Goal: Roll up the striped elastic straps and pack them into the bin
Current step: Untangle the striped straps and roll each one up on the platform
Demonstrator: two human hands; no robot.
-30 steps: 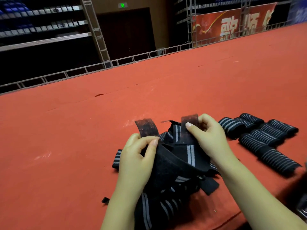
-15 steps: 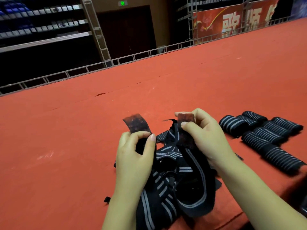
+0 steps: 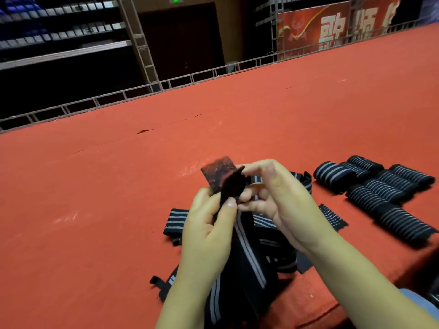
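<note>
a: where is the strap end (image 3: 229, 186) held?

b: it is pinched by the left hand (image 3: 209, 224) at thumb and fingers (image 3: 230, 202); the right hand (image 3: 280, 200), at 3 o'clock and touching, is curled on it too.

a: and its long axis?

b: it is run from 12 toward 6 o'clock, down into the loose pile (image 3: 249, 257) on the bench (image 3: 95, 210). rolled straps (image 3: 380, 188) are laid at 3 o'clock. no bin is seen.

A loose tangle of black elastic straps (image 3: 249, 252) with grey stripes lies on the red tabletop (image 3: 95, 210), one fuzzy end lifted upright. To its right, rolled straps (image 3: 380, 188) lie clustered side by side.
</note>
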